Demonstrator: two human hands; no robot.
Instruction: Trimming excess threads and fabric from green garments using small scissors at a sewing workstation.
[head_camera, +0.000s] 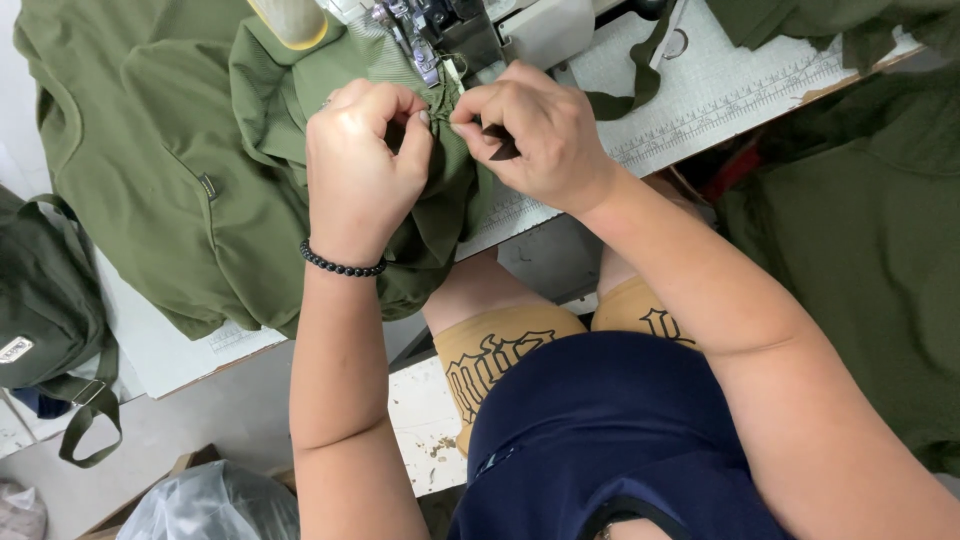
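1. Left hand (365, 165) curled shut, grip pinching a bunched fold of the olive green garment (180, 170) between thumb and fingertips, just below the presser foot.
2. Right hand (540, 135) likewise closed, thumb and forefinger nipping the same fabric edge right beside the left; a small dark tool (503, 148), too hidden to name, tucked under the fingers.
3. Both grips nearly touching, knuckle to knuckle, over the gathered seam.
4. Beaded black bracelet (340, 265) round the left wrist.
5. Sewing machine (470, 35) directly beyond the hands, metal presser foot (425, 60) resting against the ribbed green edge.
6. Garment spread leftward over the white table (700, 90), one part hanging off the near edge.
7. Printed ruler markings along the table's right stretch.
8. More green cloth (860, 220) heaped on the right, well apart from the hands.
9. Dark green bag (45, 290) with strap at far left.
10. Grey plastic bag (215, 505) low down, near the floor.
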